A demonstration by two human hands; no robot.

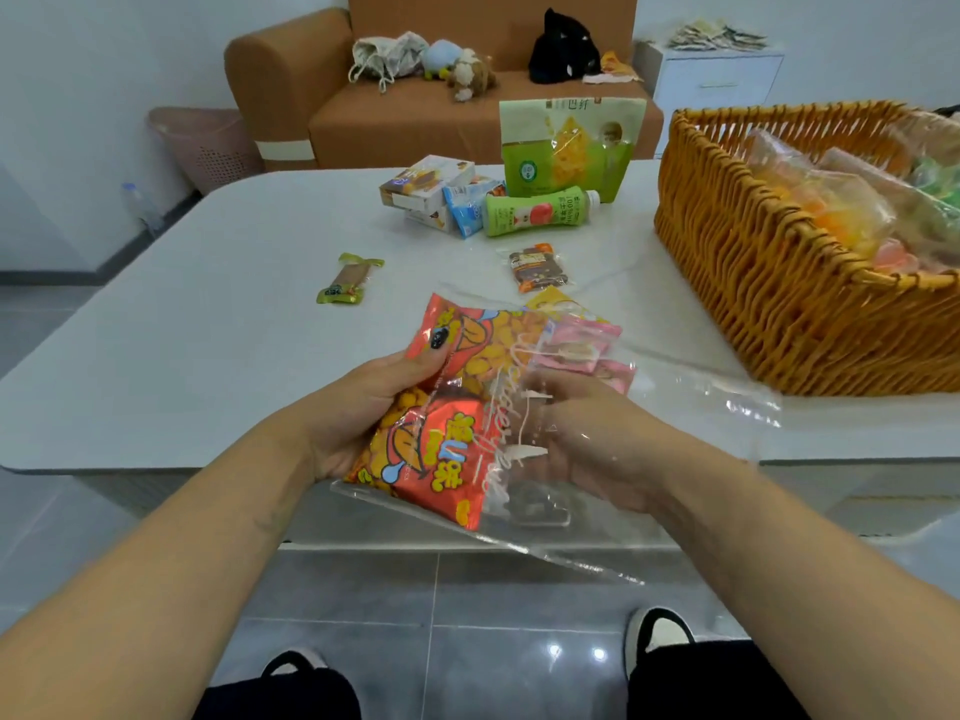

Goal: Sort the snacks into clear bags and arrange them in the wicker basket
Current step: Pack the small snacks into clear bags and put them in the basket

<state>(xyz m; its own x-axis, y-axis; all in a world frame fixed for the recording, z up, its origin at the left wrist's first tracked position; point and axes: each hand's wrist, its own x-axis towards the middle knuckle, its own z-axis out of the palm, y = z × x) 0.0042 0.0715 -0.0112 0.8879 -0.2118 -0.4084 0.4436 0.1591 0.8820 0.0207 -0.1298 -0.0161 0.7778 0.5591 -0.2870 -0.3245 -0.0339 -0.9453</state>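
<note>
left hand [363, 413] grips orange snack packets [441, 407] | right hand [587, 439] inside clear bag [545, 423], grip unclear | wicker basket [779, 283] far beyond right hand on table [208, 314] | bag: light, limp, slippery; better pinched at open rim | packets crinkly, crushable

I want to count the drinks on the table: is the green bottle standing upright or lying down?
Lying down. The green bottle rests on its side on the white table, cap toward the wicker basket.
</note>
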